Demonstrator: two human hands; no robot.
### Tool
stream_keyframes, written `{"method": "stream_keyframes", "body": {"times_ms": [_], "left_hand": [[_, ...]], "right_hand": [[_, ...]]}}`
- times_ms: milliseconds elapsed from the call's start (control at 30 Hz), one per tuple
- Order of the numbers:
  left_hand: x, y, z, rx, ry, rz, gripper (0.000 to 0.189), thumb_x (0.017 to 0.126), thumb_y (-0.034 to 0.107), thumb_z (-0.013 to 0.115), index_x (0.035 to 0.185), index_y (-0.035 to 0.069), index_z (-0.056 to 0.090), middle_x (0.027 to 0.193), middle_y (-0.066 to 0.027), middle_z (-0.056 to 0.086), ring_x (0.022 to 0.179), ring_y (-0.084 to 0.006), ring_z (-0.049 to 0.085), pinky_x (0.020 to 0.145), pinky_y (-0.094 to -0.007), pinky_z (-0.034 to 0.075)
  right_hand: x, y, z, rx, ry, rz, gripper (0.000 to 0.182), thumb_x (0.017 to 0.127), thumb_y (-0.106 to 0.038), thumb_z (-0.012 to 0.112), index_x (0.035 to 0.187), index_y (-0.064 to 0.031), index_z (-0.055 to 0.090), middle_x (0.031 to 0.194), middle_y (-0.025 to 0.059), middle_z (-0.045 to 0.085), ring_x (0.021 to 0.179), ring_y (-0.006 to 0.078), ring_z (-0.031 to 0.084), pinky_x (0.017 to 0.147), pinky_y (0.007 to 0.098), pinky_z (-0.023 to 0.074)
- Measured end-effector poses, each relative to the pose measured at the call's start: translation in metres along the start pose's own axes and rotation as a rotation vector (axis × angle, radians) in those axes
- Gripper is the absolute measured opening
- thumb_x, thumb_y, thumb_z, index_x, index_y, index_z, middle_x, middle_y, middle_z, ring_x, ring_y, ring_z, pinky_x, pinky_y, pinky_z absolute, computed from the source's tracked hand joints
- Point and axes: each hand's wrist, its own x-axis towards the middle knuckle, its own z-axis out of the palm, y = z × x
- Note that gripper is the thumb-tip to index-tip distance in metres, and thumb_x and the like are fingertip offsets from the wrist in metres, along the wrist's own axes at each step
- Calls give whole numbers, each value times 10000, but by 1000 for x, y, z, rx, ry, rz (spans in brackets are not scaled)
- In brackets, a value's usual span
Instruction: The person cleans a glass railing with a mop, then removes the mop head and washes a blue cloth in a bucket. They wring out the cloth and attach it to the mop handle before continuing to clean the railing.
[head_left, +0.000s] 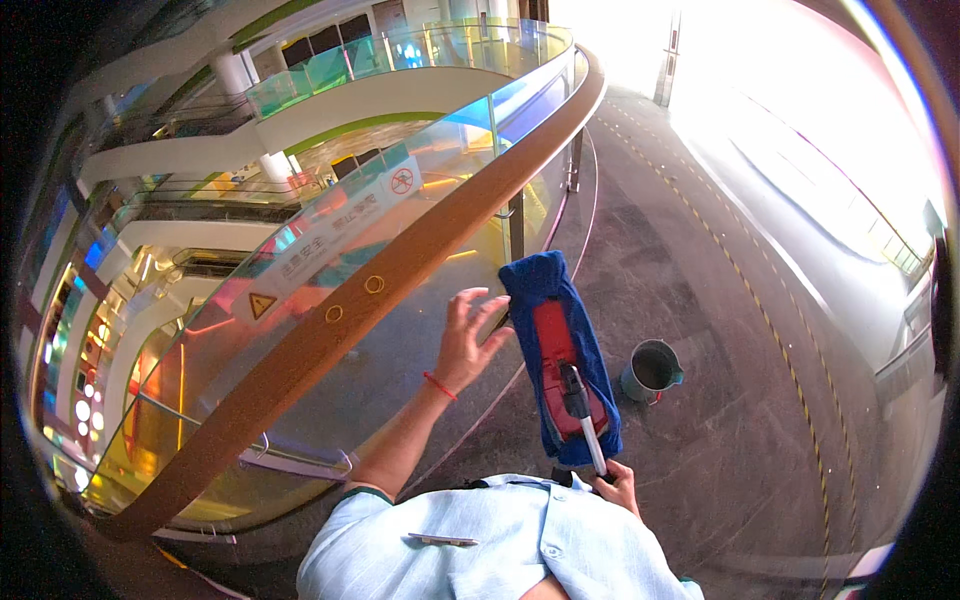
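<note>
A flat mop head (558, 330) with a red plate and a blue cloth wrapped about its edges is raised in front of my chest. From its hinge a pale metal pole (592, 444) runs back towards me, and my right hand (618, 484) grips the dark lower part of it. Just left of the cloth, my left hand (472, 337) is spread with fingers apart and nothing in it. Its fingertips come close to the blue edge; whether they touch it I cannot tell.
A grey bucket (651, 367) with a spout and red handle grip stands on the dark floor at right. On my left curves a brown handrail (420, 244) over glass panels (300, 262) bearing warning signs, with a multi-storey atrium beyond. Yellow dashed lines (780, 337) cross the floor.
</note>
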Motion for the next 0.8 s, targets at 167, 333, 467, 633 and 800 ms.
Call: {"method": "stream_keyframes", "body": {"times_ms": [167,333,467,633,800], "left_hand": [[21,-7,23,250,-82,156,531,781,267,696,1280,300,515,1436,-130,324,1335,-400,265,1050,-513,286],[36,-28,25,257,-166,360,419,695,306,715,1026,125,532,1189,-73,496,1184,-286,458,971,-441,374],[39,-49,31,208,-202,467,379,729,376,673,955,98,550,1042,-69,547,1042,-276,526,894,-409,426],[31,-79,42,-298,100,-164,347,838,382,648,811,40,594,759,-54,609,685,-270,604,717,-370,491],[19,-142,61,-1379,340,-998,376,922,398,547,986,35,619,904,-71,666,771,-230,635,788,-372,509]], "right_hand": [[-6,-11,2,-38,-62,37,148,695,-74,687,786,17,613,627,-19,530,619,55,466,526,247,374],[-5,-17,-7,-99,-76,-1,169,700,-101,693,775,18,601,611,-18,496,598,60,430,511,261,357],[-7,-9,-17,-145,-86,34,185,690,-102,689,761,26,575,595,4,466,591,68,418,507,275,353],[-11,-14,-26,-217,-122,35,205,685,-99,690,781,37,571,608,32,501,602,82,441,521,290,379],[-11,-22,-29,-222,-132,2,225,680,-100,701,774,50,562,616,44,526,594,78,452,516,280,387]]}}
